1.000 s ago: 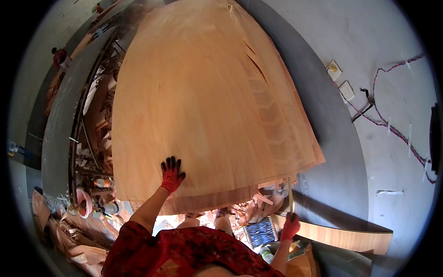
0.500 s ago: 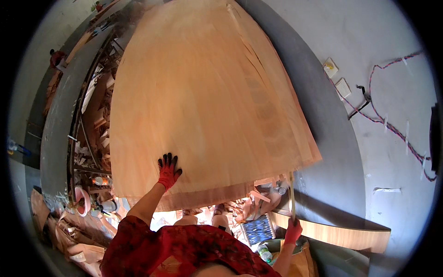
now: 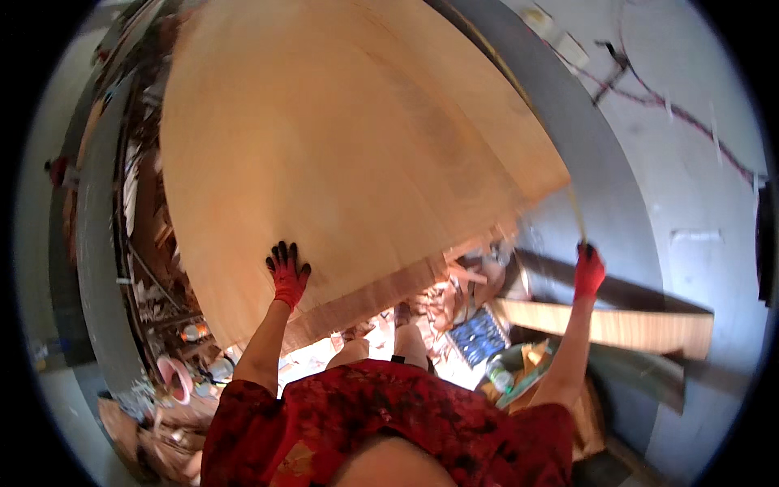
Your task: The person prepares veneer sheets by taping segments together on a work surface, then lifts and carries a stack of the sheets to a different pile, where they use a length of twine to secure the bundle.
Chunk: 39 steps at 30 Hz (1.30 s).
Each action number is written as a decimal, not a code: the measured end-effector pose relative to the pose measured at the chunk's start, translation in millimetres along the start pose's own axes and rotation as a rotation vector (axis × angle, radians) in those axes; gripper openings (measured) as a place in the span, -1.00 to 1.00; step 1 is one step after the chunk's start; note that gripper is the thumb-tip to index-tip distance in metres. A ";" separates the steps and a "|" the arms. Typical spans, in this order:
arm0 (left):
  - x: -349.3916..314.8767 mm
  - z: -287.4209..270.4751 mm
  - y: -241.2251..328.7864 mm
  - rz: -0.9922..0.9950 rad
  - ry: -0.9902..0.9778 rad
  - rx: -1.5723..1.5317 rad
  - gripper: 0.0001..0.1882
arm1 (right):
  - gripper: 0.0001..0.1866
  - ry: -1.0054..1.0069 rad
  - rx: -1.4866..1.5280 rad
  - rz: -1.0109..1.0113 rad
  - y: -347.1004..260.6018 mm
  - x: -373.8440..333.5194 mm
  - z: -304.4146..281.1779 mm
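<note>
A large pale wood veneer sheet (image 3: 324, 170) spreads out before me, on top of at least one more layer whose ragged edge shows at the near side. My left hand (image 3: 288, 274), in a red glove with dark fingertips, lies flat on it near the front edge, fingers spread. At the right, my gloved right hand (image 3: 590, 272) is closed around the end of a thin yellowish stick (image 3: 577, 213). That stick runs up toward the veneer's right corner. A yellowish line follows the far right edge; blur hides whether it is the same stick.
Veneer scraps litter the floor around my feet and at the left. A pink ring-shaped thing (image 3: 174, 380) and bottles lie there. On the right are a wood-grain board (image 3: 617, 329), a blue patterned mat (image 3: 477, 337) and a plastic bottle (image 3: 499, 376). Wires (image 3: 690, 118) run along the wall.
My right hand has moved up and outward to the right with the stick. The left hand stays flat on the veneer. My view has shifted, and the veneer's right-hand part looks flatter.
</note>
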<state>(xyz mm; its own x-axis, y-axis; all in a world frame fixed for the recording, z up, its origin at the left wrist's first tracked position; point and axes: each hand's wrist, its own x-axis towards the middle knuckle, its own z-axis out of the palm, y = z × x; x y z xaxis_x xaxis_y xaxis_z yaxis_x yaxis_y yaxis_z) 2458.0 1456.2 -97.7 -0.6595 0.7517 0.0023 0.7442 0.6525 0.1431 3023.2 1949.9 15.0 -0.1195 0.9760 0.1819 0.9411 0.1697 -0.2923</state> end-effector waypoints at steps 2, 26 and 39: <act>-0.5 2.7 3.3 0.002 -0.019 0.018 -0.22 | -0.62 -0.035 -0.041 -0.008 -2.2 35.4 -32.4; -0.3 8.9 -1.1 0.029 -0.051 0.009 -0.25 | -0.54 -0.643 0.602 0.004 -201.5 -197.2 95.0; 3.9 1.2 7.3 0.011 -0.127 -0.006 -0.24 | 0.04 -0.244 1.124 0.776 -188.9 -120.8 208.3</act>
<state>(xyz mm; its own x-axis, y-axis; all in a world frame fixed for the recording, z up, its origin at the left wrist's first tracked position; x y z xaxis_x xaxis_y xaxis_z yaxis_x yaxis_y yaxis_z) 2461.0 1464.0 -97.8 -0.6319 0.7655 -0.1213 0.7507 0.6434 0.1500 2794.0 1828.3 -147.3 0.1500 0.8492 -0.5063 0.0484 -0.5178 -0.8541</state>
